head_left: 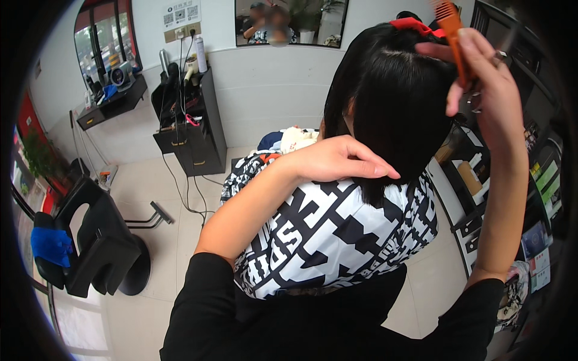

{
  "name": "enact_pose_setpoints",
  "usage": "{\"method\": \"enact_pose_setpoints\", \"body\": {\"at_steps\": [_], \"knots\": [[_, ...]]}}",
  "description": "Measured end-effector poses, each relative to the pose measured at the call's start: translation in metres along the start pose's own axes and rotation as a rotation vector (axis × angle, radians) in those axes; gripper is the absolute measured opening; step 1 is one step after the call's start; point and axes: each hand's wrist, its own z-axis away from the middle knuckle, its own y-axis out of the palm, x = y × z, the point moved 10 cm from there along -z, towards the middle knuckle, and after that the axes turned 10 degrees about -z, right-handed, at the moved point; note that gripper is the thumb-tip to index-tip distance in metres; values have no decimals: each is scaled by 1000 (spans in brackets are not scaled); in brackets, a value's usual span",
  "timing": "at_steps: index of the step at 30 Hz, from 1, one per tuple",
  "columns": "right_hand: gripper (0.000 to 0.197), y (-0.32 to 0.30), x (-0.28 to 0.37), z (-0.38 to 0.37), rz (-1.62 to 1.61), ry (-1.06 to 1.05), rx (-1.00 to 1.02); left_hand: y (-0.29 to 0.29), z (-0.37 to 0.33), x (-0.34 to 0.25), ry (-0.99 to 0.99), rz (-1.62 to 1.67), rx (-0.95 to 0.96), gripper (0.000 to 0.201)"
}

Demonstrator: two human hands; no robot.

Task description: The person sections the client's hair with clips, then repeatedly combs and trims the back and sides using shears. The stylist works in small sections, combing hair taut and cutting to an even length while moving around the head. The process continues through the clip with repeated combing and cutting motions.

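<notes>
And there's the black hair (397,114), straight and glossy, dropping in a smooth sheet, a pale parting line across the crown, longest ends trailing lowest at the near side! Up at the far right, the orange comb (451,25) stands nearly upright, slightly blurred, toothed end high, slim end pointing down!

Pale floor (135,319) bears chair (99,246) and cabinet (211,120)

We see the black chair standing toward the floor's left edge, a blue cloth (51,245) draped over it. The dark cabinet stands at the floor's far edge, and loose cables (188,209) trail over the tiles just before it. On the cabinet's top we find a white spray can (201,54) near the far right corner. Along the wall shelf (114,107) we spot a round device (120,73) toward the right end.
</notes>
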Motion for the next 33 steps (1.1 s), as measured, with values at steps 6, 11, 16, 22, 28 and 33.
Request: {"method": "enact_pose_setpoints", "body": {"at_steps": [6,11,16,22,28,33], "knots": [[36,-4,-6,1,59,37,-87,-1,3,-2,-26,-38,-3,31],[22,-14,38,49,516,-308,-263,-2,2,2,17,-67,-44,33],[18,-4,25,76,796,-407,-108,1,1,5,-11,-94,-70,35],[17,-7,11,81,851,-487,-203,5,1,6,-52,-154,-118,33],[15,-10,-35,106,762,-459,-85,6,5,2,-153,-261,-142,31],[11,-13,-84,120,618,-347,-11,14,11,6,-225,-212,-152,30]]}}
